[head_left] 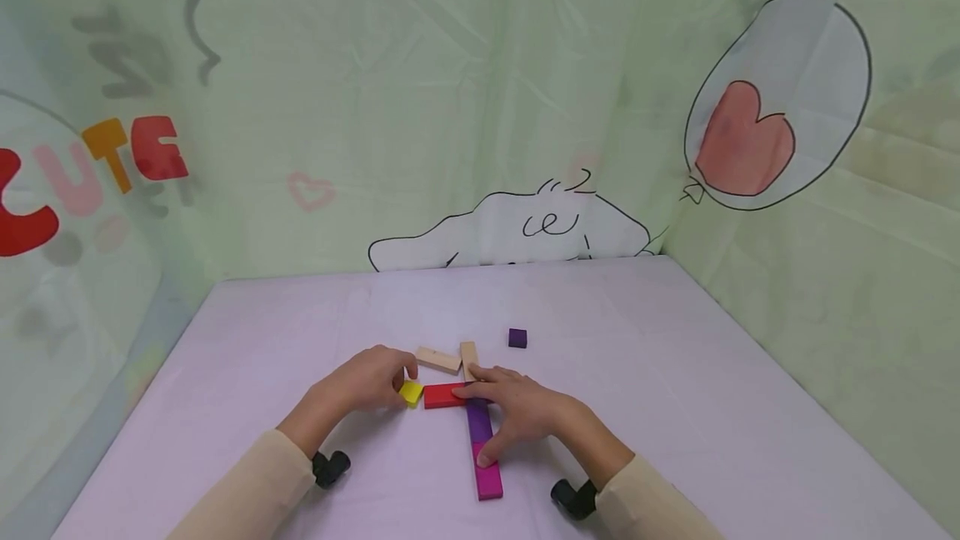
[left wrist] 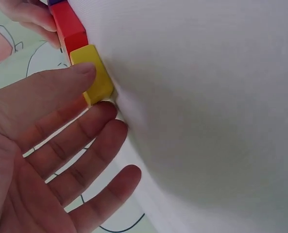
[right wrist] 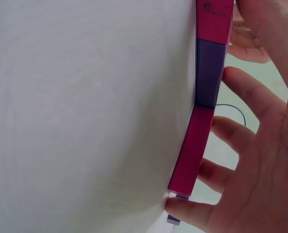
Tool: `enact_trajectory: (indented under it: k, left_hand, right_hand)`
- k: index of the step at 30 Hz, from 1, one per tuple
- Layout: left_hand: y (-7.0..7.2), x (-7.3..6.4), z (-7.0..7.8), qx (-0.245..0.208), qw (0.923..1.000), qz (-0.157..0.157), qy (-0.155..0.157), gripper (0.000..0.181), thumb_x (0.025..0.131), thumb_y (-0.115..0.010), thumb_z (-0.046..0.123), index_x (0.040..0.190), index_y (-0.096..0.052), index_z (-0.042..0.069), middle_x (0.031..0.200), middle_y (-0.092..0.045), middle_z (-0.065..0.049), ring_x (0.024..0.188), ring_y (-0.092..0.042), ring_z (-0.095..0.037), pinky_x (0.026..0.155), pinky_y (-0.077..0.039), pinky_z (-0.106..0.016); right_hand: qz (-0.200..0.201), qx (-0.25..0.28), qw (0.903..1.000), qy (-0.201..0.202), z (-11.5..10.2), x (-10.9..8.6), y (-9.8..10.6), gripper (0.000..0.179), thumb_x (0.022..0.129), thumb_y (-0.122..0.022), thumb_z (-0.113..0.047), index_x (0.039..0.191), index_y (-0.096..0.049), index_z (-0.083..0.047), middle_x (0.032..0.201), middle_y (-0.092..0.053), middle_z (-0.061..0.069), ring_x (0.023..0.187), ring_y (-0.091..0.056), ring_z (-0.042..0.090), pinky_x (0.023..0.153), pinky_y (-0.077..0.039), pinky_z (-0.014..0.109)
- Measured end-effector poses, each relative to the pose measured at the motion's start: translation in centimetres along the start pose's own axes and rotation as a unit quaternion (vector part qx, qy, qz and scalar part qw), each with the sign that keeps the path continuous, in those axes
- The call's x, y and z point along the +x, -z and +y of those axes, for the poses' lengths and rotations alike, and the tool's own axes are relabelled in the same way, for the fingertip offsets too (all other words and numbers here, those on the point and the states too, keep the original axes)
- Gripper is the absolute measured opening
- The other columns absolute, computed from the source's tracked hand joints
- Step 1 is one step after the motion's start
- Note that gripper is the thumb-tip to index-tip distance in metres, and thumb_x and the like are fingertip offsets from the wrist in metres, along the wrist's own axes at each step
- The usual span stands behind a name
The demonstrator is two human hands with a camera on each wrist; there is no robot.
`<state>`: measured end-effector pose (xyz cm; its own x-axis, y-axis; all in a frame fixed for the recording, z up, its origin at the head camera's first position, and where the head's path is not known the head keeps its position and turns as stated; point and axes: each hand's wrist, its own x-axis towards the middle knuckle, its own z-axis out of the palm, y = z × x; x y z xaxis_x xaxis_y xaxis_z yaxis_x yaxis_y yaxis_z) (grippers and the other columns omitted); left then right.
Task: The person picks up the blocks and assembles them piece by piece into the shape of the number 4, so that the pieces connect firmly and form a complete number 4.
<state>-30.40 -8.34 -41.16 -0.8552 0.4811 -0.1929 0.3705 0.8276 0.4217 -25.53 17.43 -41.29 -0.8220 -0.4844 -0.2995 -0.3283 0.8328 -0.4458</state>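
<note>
My left hand (head_left: 372,379) pinches a yellow block (left wrist: 95,77), thumb on its face and forefinger at its far side; the other fingers are loosely extended. The yellow block sits against the end of a red block (head_left: 444,396). Spread over the row, my right hand (head_left: 525,408) rests its fingertips on the red block and its thumb on a magenta block (head_left: 489,480). Between them lies a purple block (head_left: 478,422), in line with the magenta one. In the right wrist view another reddish block (right wrist: 192,150) continues from the purple block (right wrist: 211,73) beside the fingers.
Two plain wooden blocks lie just behind the row, one slanted (head_left: 438,359) and one pointing away (head_left: 468,352). Farther back stands a dark purple cube (head_left: 517,338). A pale cloth covers the table (head_left: 675,407), with printed curtains (head_left: 450,107) around it.
</note>
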Motion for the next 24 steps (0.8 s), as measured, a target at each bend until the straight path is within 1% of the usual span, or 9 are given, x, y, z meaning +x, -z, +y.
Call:
enact_trajectory:
  k: [5, 8, 12, 16, 21, 24]
  left_hand:
    - [0.6, -0.1, 0.4, -0.001, 0.9994, -0.028, 0.020, 0.042, 0.083, -0.084, 0.011, 0.122, -0.070, 0.014, 0.089, -0.065, -0.001, 0.082, -0.059, -0.018, 0.076, -0.057, -0.034]
    - [1.0, -0.2, 0.4, 0.005, 0.9991, -0.038, 0.020, 0.048, 0.084, -0.084, 0.017, 0.129, -0.069, 0.015, 0.092, -0.067, -0.001, 0.085, -0.060, -0.018, 0.079, -0.057, -0.037]
    - [1.4, -0.1, 0.1, 0.010, 0.9986, -0.047, 0.021, 0.051, 0.086, -0.079, 0.026, 0.134, -0.066, 0.015, 0.098, -0.071, 0.000, 0.090, -0.062, -0.016, 0.083, -0.057, -0.040]
    - [1.7, 0.4, 0.1, 0.010, 0.9990, -0.037, 0.025, 0.045, 0.089, -0.075, 0.026, 0.132, -0.067, 0.014, 0.103, -0.072, -0.003, 0.093, -0.062, -0.018, 0.084, -0.057, -0.041]
    - [2.1, 1.6, 0.3, 0.014, 0.9995, -0.007, 0.026, 0.035, 0.094, -0.073, 0.022, 0.127, -0.070, 0.012, 0.103, -0.070, -0.006, 0.091, -0.061, -0.020, 0.083, -0.058, -0.040]
    - [2.3, 2.4, 0.5, 0.023, 0.9994, 0.010, 0.024, 0.034, 0.094, -0.073, 0.020, 0.127, -0.070, 0.011, 0.104, -0.070, -0.006, 0.091, -0.061, -0.020, 0.086, -0.058, -0.040]
  right_hand:
    - [0.001, 0.000, 1.0000, 0.000, 0.0, 0.0, 0.0, 0.086, 0.074, -0.091, -0.045, 0.150, -0.053, -0.037, 0.172, -0.026, -0.001, 0.157, -0.023, 0.036, 0.117, -0.029, 0.070]
    - [0.001, 0.001, 1.0000, 0.002, 0.0, 0.0, 0.0, 0.086, 0.074, -0.091, -0.045, 0.150, -0.053, -0.037, 0.172, -0.026, -0.001, 0.157, -0.024, 0.036, 0.118, -0.029, 0.070]
    - [-0.001, 0.002, 1.0000, 0.005, 0.1, 0.0, 0.0, 0.086, 0.074, -0.091, -0.045, 0.150, -0.053, -0.037, 0.172, -0.026, 0.000, 0.157, -0.023, 0.037, 0.118, -0.029, 0.070]
    - [-0.002, 0.004, 1.0000, 0.002, 0.1, 0.0, -0.1, 0.086, 0.074, -0.091, -0.045, 0.150, -0.053, -0.038, 0.172, -0.025, -0.001, 0.157, -0.023, 0.036, 0.117, -0.029, 0.070]
    - [0.000, 0.006, 1.0000, 0.001, 0.1, -0.1, -0.1, 0.086, 0.074, -0.091, -0.045, 0.150, -0.053, -0.038, 0.172, -0.026, -0.001, 0.157, -0.023, 0.037, 0.117, -0.029, 0.071]
    - [0.000, 0.004, 1.0000, 0.002, 0.0, -0.1, 0.0, 0.086, 0.074, -0.091, -0.045, 0.150, -0.053, -0.038, 0.172, -0.026, 0.000, 0.157, -0.023, 0.037, 0.117, -0.028, 0.071]
